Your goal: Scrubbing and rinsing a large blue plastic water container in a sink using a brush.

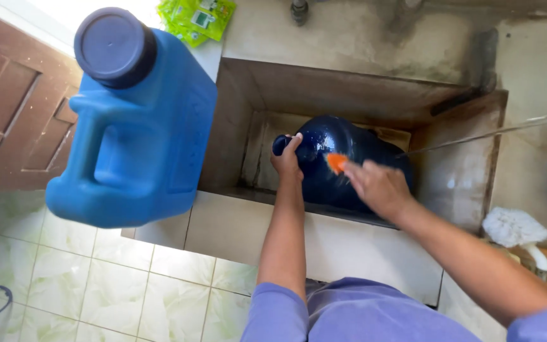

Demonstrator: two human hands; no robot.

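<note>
Bottle [343, 161], dark blue and lying on its side in the sink [457, 164], sits under both my hands: my left hand [287, 161] grips its neck to steady it, while my right hand [378, 187] pinches an orange scrubber [336, 162] against its side. Left of my left hand stands a big blue jug [137, 126].

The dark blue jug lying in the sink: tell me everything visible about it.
The dark blue glossy plastic jug is large, rounded and wet-looking. It lies on its side in the stained concrete sink basin, its narrow neck pointing left. The left hand grips the neck, so whether a cap is on cannot be seen. The right hand presses a small orange scrubber against its upper side. Its lower part is hidden behind the basin's front wall.
</note>
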